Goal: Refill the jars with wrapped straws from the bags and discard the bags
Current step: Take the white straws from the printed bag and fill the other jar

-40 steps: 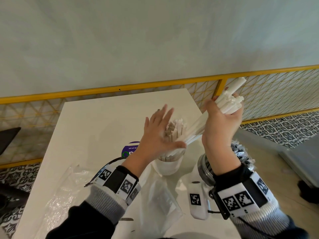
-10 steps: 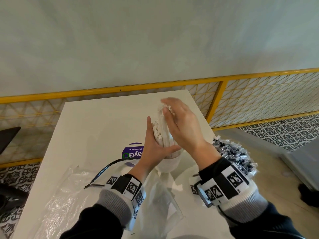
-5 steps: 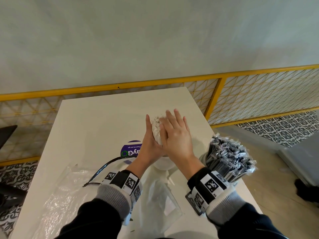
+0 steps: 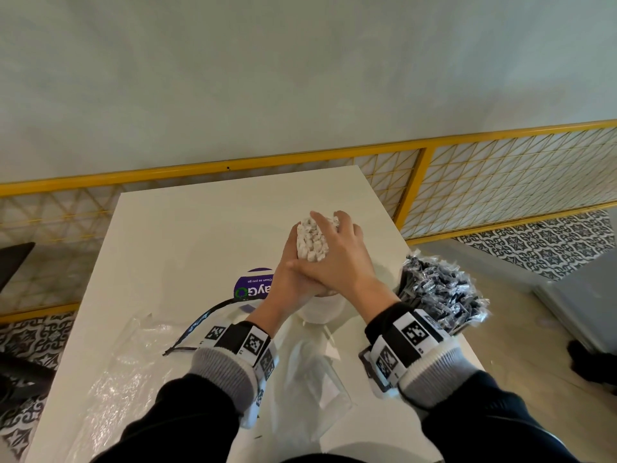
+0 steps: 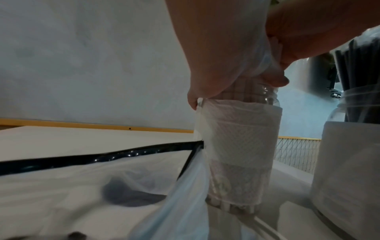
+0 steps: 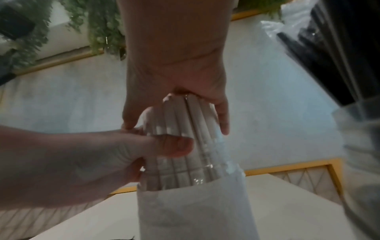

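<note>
A thick bundle of white wrapped straws stands upright in a jar sleeved in white mid-table. My left hand grips the bundle from the left, its thumb across the front. My right hand wraps the right side, fingers curled over the straw tops. The right wrist view has the right hand clasping the straws above the jar, with the left hand pressing below. Seen from the left wrist, the left hand sits above the jar.
A second jar packed with black wrapped straws stands at the table's right edge. Two empty clear bags lie near me, one at the left and one in the middle. A purple sticker marks the white table. A yellow railing runs behind.
Four seconds ago my right hand was lowering a handful of straws into the jar. Since half a second ago its straight fingers have curled over the bundle's top; the left hand has stayed put.
</note>
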